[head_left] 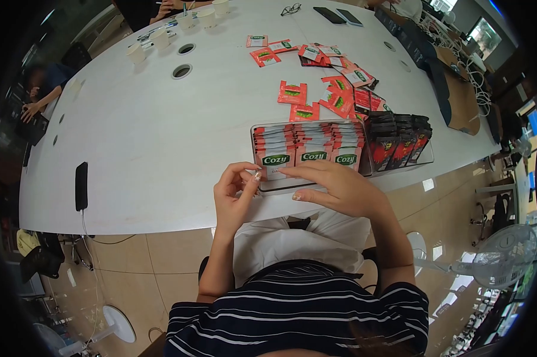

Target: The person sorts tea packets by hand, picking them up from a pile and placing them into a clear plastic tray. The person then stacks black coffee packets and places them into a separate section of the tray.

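A clear organizer (280, 185) stands at the table's near edge. Rows of red and white Cozy sachets (313, 156) fill its left part, and black and red sachets (393, 143) fill its right part. My left hand (236, 189) is at the organizer's left front corner, fingers curled; whether anything is between them is hidden. Over the front of the Cozy sachets reaches my right hand (340, 189), its fingers stretched out and apart, holding nothing. Behind the organizer, loose red sachets (292, 93) lie scattered, some overlapping.
Paper cups (159, 39) and pens stand or lie at the back left. Glasses (291, 9) and two phones (329, 15) lie at the back. A black phone (81, 185) with a cable is at left. Open cardboard boxes (459, 101) line the right edge. Other people sit around.
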The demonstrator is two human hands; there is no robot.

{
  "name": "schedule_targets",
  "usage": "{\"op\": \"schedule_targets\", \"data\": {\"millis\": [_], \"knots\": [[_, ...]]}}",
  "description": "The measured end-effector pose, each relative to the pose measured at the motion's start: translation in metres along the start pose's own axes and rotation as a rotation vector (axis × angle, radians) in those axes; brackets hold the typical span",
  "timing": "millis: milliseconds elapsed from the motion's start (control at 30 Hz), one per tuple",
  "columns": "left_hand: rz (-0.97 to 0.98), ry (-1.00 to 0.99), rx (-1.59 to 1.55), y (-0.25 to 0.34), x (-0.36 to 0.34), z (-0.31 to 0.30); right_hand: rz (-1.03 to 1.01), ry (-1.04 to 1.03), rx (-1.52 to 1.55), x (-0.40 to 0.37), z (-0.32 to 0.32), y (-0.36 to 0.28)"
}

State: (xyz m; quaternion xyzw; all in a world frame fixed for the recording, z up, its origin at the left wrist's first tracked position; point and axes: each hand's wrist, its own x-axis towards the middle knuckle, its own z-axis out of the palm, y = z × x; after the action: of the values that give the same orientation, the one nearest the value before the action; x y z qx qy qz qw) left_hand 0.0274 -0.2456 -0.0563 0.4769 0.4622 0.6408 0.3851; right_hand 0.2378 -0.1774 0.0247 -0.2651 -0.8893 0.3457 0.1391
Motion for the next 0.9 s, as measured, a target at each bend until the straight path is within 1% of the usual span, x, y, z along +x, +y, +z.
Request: {"op": "schedule_targets", "data": {"millis": [133, 233, 300, 367, 400, 467, 500, 567, 667, 700, 800, 900], "knots": [[-0.001, 0.009, 0.012, -0.001, 0.0, 0.0, 0.029, 0.191, 0.082, -0.017, -0.013, -0.006], [-0.001, 0.017, 0.017, -0.001, 0.001, 0.001, -0.025, 0.566, 0.077, -0.038, -0.016, 0.013], [-0.003, 0.022, 0.017, 0.001, 0.0, 0.002, -0.085, 0.886, 0.024, -0.053, -0.02, 0.037], [0.021, 0.067, 0.019, -0.002, 0.0, 0.002, 0.031, 1.117, 0.01, -0.072, -0.025, 0.056], [0.035, 0.09, 0.021, -0.002, 0.001, 0.001, 0.074, 1.219, -0.067, -0.08, -0.025, 0.067], [0.031, 0.075, 0.021, 0.001, 0.009, -0.008, 0.157, 1.417, -0.224, -0.094, -0.025, 0.092], [0.029, 0.069, 0.02, 0.003, 0.015, -0.013, 0.143, 1.486, -0.264, -0.097, -0.026, 0.102], [0.046, 0.037, 0.144, 0.015, 0.032, -0.019, 0.115, 1.622, -0.343, -0.102, -0.028, 0.12], [0.069, -0.032, 0.315, 0.022, 0.067, -0.028, 0.056, 1.674, -0.316, -0.104, -0.023, 0.146], [0.077, -0.061, 0.37, 0.023, 0.08, -0.029, 0.081, 1.652, -0.356, -0.103, -0.021, 0.147], [0.106, -0.256, 0.567, 0.016, 0.12, -0.024, 0.146, 1.587, -0.451, -0.098, -0.016, 0.146], [0.204, -0.503, 0.662, 0.0, 0.157, -0.007, 0.191, 1.546, -0.48, -0.099, -0.016, 0.145]]}}
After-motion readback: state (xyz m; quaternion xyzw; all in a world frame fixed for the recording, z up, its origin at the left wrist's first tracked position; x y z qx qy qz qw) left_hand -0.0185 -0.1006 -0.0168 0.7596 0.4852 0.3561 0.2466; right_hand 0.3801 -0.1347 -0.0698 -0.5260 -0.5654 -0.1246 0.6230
